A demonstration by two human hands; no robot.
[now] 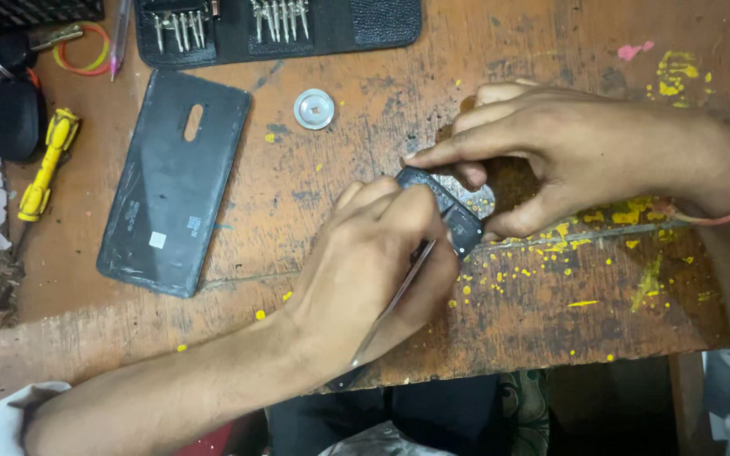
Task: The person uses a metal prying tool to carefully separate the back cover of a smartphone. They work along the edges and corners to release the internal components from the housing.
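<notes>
Two hands mid-bench, left hand (pixel 373 262) grip shut on tweezers (pixel 394 304), right hand (pixel 568 152) pinching small black part (pixel 449 211), bench edge close below

From my end the feed is warm and evenly lit, light falling from above with no hard glare. Soft shadows pool under the left hand (pixel 373 262) and right hand (pixel 585 152) on the wooden table (pixel 314 194). The black phone back cover (pixel 175 181) gives a dull sheen (no blown highlights). The centre looks fairly sharp; the corners go darker and softer, and below the table edge it is murky.
</notes>
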